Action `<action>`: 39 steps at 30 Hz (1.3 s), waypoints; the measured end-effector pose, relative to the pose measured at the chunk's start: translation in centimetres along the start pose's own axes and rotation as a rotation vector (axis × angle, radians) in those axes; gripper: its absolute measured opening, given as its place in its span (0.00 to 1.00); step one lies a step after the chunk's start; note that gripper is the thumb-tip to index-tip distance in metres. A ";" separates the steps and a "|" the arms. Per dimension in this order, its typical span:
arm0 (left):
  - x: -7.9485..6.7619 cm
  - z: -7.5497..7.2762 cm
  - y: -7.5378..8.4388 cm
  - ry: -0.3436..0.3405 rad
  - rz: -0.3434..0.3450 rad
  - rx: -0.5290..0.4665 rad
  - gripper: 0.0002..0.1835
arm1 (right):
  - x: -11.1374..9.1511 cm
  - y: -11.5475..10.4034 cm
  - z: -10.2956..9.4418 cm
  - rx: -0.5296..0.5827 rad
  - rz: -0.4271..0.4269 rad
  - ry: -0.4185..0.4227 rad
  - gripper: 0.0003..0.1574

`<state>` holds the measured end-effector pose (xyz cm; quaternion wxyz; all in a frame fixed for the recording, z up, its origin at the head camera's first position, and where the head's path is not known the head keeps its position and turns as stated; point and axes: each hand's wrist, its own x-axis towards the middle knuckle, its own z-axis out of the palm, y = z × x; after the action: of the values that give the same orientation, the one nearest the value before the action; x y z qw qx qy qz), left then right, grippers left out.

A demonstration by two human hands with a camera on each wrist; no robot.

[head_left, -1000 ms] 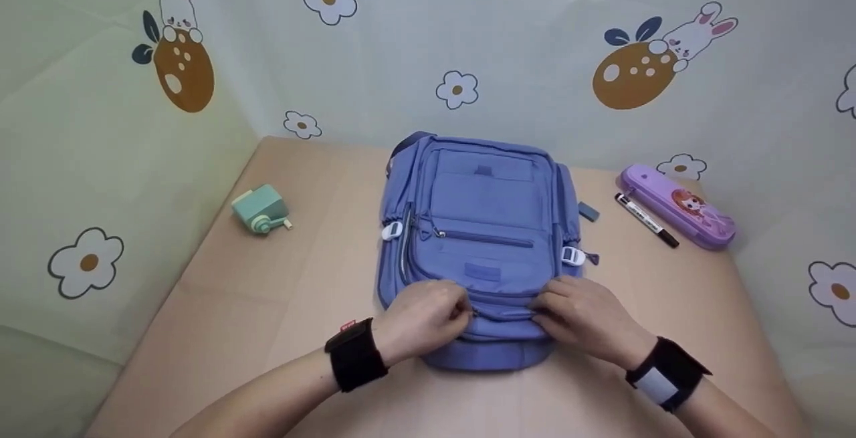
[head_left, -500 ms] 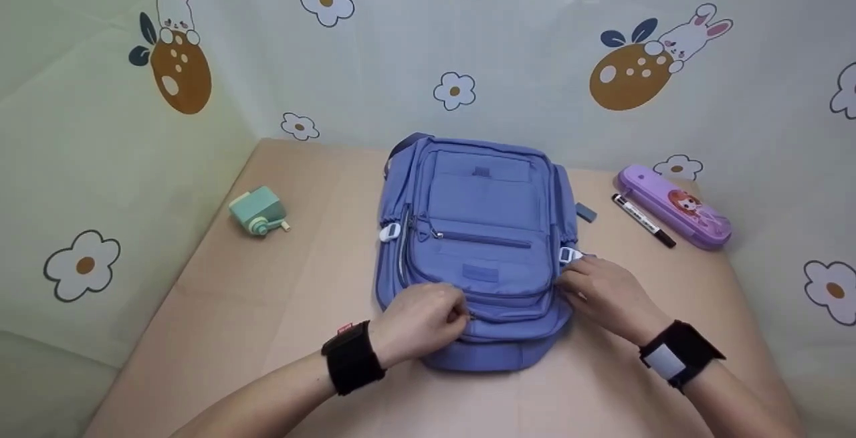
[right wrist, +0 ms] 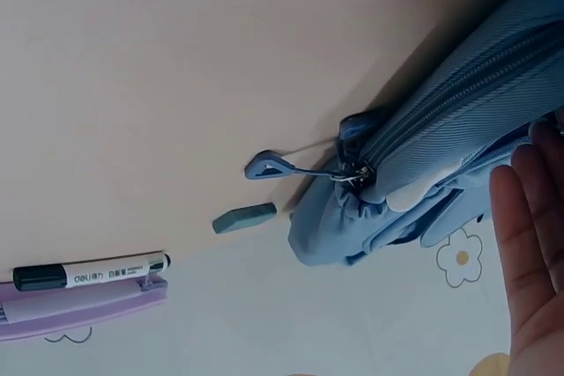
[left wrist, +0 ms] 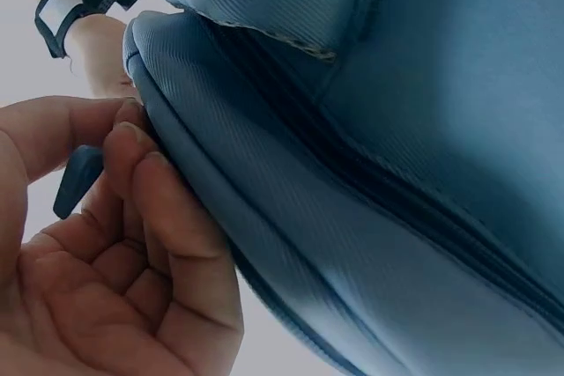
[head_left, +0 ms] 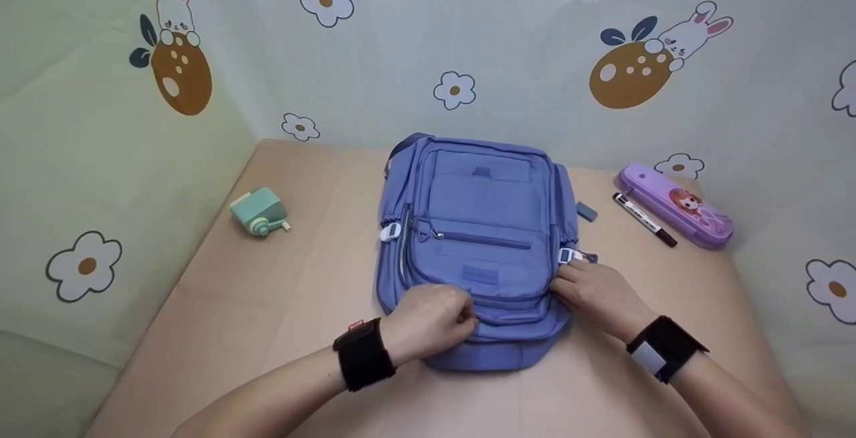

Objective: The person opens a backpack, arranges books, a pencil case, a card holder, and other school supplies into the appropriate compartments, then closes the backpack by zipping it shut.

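Note:
A blue backpack (head_left: 485,200) lies on its back on the table, front pockets up. My left hand (head_left: 431,324) is at the lower front pocket. In the left wrist view its thumb and fingers pinch a zipper pull (left wrist: 79,180), whose blue tab sticks out between them beside the pocket's edge. My right hand (head_left: 595,294) grips the right edge of the front pocket, just below a white side buckle (head_left: 567,255). In the right wrist view its fingers (right wrist: 520,226) reach to the zipper seam, while the thumb is hidden.
A green crank pencil sharpener (head_left: 257,210) stands at the table's left. On the right lie a purple pencil case (head_left: 675,207), a black-and-white marker (head_left: 645,219) and a small blue-grey block (head_left: 586,211). Another zipper pull (right wrist: 269,165) hangs from the bag's side. A patterned curtain (head_left: 374,57) borders the table.
My right hand has moved from the lower front pocket up and right to the bag's right edge. My left hand stays near the pocket, shifted slightly right.

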<state>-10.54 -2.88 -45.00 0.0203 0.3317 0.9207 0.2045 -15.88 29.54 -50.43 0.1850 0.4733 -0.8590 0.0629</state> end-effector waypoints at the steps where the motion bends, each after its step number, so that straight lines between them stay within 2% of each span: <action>1: 0.2 0.1 0.2 0.002 0.009 0.010 0.06 | 0.0 0.0 0.1 0.000 0.000 0.001 0.02; 4: 1.0 0.8 1.0 0.009 0.052 0.048 0.10 | 0.0 0.0 0.2 -0.003 0.009 -0.006 0.02; 11: 2.5 2.7 2.6 0.055 0.169 0.219 0.15 | -0.2 -0.2 0.5 -0.016 0.021 -0.016 0.03; 14: 2.5 2.7 2.7 0.042 0.167 0.236 0.16 | -0.3 -0.2 0.6 -0.010 0.028 -0.022 0.04; 18: 2.1 2.0 2.5 0.014 0.149 0.190 0.15 | -0.4 -0.2 0.5 0.002 0.038 -0.023 0.07; 23: 1.1 0.1 1.2 0.055 0.142 0.161 0.06 | -0.6 -0.3 0.4 0.032 0.058 0.001 0.10; 26: 0.4 -0.8 -0.3 0.070 0.136 0.173 0.07 | -0.8 -0.6 0.1 0.051 0.083 0.018 0.11; 30: -0.4 -1.5 -2.3 0.009 0.134 0.169 0.08 | -0.4 -1.6 -0.9 0.063 0.136 0.048 0.09; 33: -0.7 -1.5 -3.3 -0.044 0.164 0.178 0.08 | 0.5 -2.8 -1.7 0.088 0.155 0.095 0.09; 36: -0.6 -1.3 -3.9 -0.064 0.209 0.211 0.07 | 1.8 -4.6 -2.2 0.159 0.116 0.138 0.10; 39: -0.5 -1.0 -4.1 -0.057 0.245 0.267 0.03 | 3.0 -6.6 -2.2 0.247 0.045 0.139 0.13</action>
<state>-12.81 -6.37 -45.70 -0.0228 0.4470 0.8913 0.0719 -11.27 24.22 -47.72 0.1828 0.4675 -0.8403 0.2048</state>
